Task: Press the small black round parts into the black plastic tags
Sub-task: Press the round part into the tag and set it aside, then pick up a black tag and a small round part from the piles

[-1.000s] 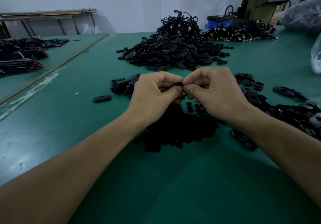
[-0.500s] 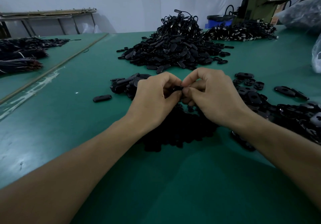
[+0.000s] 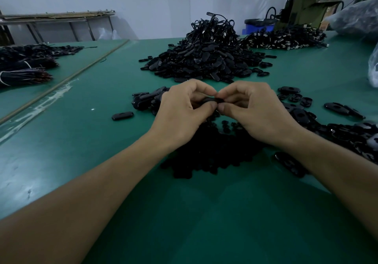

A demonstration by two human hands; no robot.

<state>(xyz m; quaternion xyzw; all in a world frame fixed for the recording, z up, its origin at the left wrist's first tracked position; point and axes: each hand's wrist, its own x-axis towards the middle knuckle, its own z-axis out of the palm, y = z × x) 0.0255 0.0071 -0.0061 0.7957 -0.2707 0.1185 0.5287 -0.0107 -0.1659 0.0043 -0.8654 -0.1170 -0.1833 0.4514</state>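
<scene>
Barely shifted since a moment ago, the left hand (image 3: 182,112) and right hand (image 3: 255,110) meet thumb to thumb, both pinching one black plastic tag (image 3: 211,100) above the tabletop (image 3: 204,222). Beneath them lies a pile of small black round parts (image 3: 206,155). Loose tags (image 3: 347,132) spread toward the right edge, and a big heap (image 3: 204,59) sits toward the far edge.

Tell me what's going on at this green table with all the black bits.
A person's left hand and right hand together pinch one black oval plastic tag, above a heap of small black round parts on the green table. Whether a round part is going in is hidden. More loose black tags lie to the right, and a large pile of corded black tags sits farther back.
</scene>
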